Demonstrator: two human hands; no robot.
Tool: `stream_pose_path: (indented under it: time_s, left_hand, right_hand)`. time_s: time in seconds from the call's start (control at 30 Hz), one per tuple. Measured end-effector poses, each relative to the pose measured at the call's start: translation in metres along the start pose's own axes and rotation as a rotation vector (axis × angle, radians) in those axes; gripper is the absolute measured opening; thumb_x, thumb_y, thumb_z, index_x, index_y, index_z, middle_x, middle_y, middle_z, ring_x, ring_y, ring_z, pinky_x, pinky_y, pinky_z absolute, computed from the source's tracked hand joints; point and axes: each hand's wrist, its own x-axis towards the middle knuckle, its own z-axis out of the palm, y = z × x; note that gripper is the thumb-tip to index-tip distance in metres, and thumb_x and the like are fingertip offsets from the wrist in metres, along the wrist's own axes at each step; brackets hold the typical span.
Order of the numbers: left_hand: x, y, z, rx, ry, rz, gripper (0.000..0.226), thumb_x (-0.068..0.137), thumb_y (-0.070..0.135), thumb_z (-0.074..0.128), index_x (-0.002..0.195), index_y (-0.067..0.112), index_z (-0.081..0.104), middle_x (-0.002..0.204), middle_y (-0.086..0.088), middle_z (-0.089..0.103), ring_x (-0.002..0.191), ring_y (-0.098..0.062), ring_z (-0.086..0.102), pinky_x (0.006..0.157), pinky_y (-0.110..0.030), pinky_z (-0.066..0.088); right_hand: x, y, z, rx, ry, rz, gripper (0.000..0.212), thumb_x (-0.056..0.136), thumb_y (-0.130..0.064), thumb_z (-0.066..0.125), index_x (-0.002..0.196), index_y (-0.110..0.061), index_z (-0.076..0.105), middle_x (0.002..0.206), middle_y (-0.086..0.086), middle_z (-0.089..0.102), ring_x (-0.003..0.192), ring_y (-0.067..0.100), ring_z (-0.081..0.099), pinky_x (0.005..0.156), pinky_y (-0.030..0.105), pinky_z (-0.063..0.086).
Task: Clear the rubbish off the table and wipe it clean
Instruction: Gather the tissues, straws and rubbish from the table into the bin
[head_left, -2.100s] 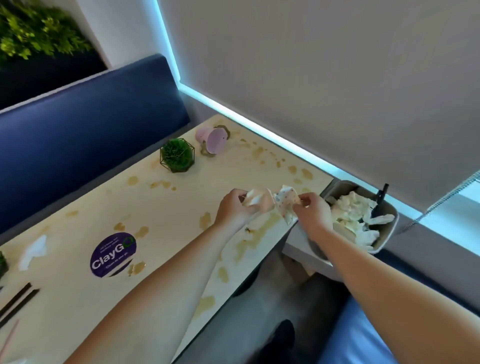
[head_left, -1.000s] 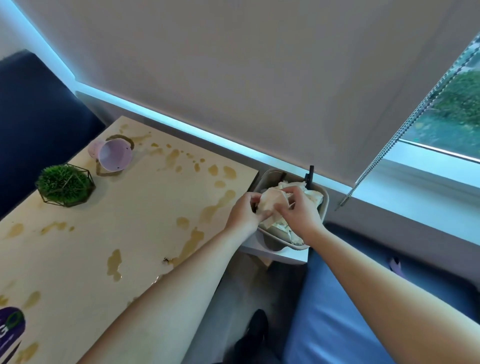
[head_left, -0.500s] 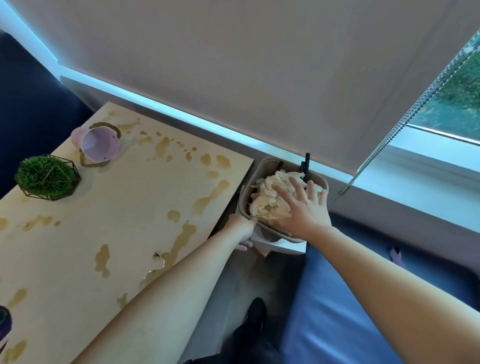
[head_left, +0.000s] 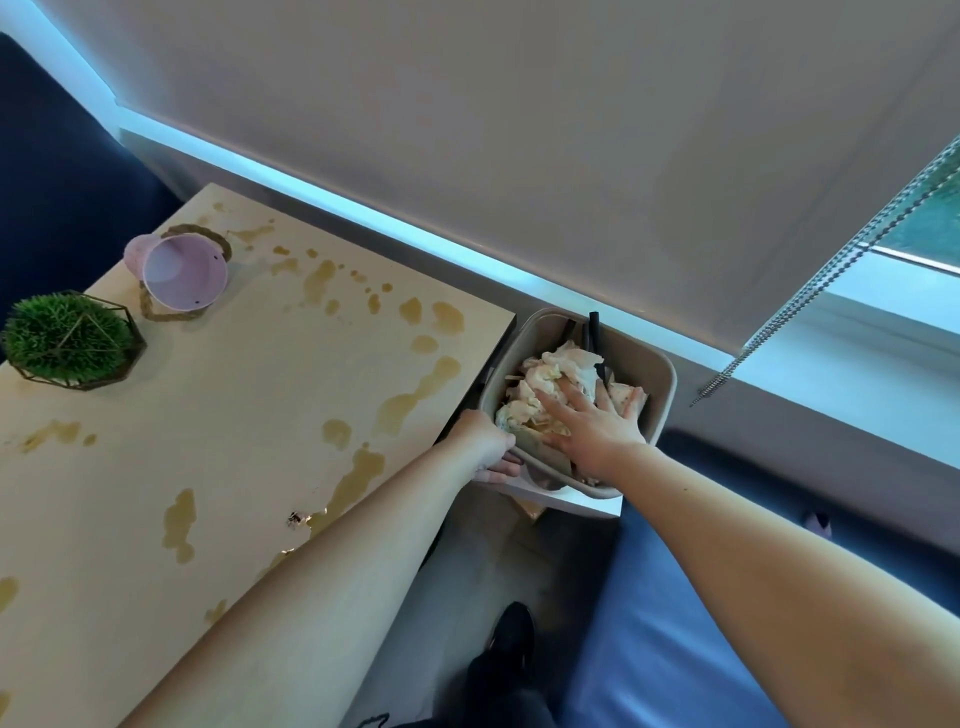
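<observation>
Surface: pale wooden rectangular table, its far end toward the window wall.
Spills: brown liquid stains scattered across the top, thickest along the right edge and far end.
Cup: pink plastic cup tipped on its side near the far left corner, lying in a brown ring of liquid.
Plant: small green grass ball in a gold wire geometric holder, upright on the left edge, near the cup.
Speck: tiny dark crumb beside a stain at the near right edge.
</observation>
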Motion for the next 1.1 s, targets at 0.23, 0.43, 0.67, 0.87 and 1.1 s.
stream_pose_path:
  time_s: [0.23, 0.43, 0.67, 0.87, 1.1]
  left_hand:
    - [0.010, -0.001, -0.004, 0.034, -0.002, 0.017, 0.029, 0.101, 0.013, 0.049, 0.126, -0.001, 0.052, 0.084, -0.007, 0.066, 0.058, -0.009, 0.063, 0.053, -0.024, 0.057]
    - [0.003, -0.009, -0.003, -0.013, 0.010, 0.017, 0.028, 0.100, 0.017, 0.052, 0.121, -0.002, 0.057, 0.100, -0.011, 0.070, 0.070, -0.012, 0.065, 0.064, -0.027, 0.057]
    - [-0.024, -0.008, -0.010, -0.141, 0.045, 0.032, 0.040, 0.100, 0.022, 0.054, 0.134, 0.003, 0.048, 0.117, -0.012, 0.064, 0.086, -0.022, 0.067, 0.061, -0.029, 0.057]
    - [-0.058, -0.010, -0.047, -0.054, 0.079, 0.127, 0.014, 0.100, 0.022, 0.048, 0.108, 0.012, 0.055, 0.113, -0.010, 0.065, 0.074, -0.021, 0.063, 0.068, -0.029, 0.053]
    - [-0.107, -0.055, -0.132, 0.234, 0.346, 0.382, 0.034, 0.100, 0.030, 0.046, 0.131, 0.021, 0.056, 0.121, -0.003, 0.060, 0.088, -0.022, 0.055, 0.076, -0.027, 0.043]
  right_hand:
    - [0.017, -0.002, 0.007, -0.060, -0.101, 0.026, 0.055, 0.105, -0.039, 0.030, 0.153, -0.044, 0.003, 0.162, -0.006, -0.016, 0.150, 0.031, 0.004, 0.105, 0.074, -0.013]
    - [0.005, -0.014, -0.003, -0.052, -0.039, 0.053, 0.058, 0.101, -0.052, 0.032, 0.152, -0.046, 0.005, 0.164, -0.004, -0.006, 0.150, 0.032, 0.001, 0.104, 0.076, -0.007]
    - [-0.023, -0.014, -0.018, 0.037, 0.132, 0.022, 0.053, 0.100, -0.048, 0.040, 0.149, -0.048, 0.020, 0.162, -0.004, 0.004, 0.145, 0.038, 0.012, 0.112, 0.070, 0.010]
    - [-0.043, -0.048, -0.051, -0.042, 0.268, 0.110, 0.046, 0.102, -0.042, 0.035, 0.146, -0.028, 0.037, 0.154, 0.007, 0.031, 0.141, 0.034, 0.027, 0.116, 0.052, 0.020]
    - [-0.069, -0.147, -0.079, -0.018, 0.287, -0.146, 0.052, 0.102, -0.045, 0.031, 0.151, -0.028, 0.029, 0.160, 0.000, 0.021, 0.147, 0.023, 0.015, 0.118, 0.045, 0.011]
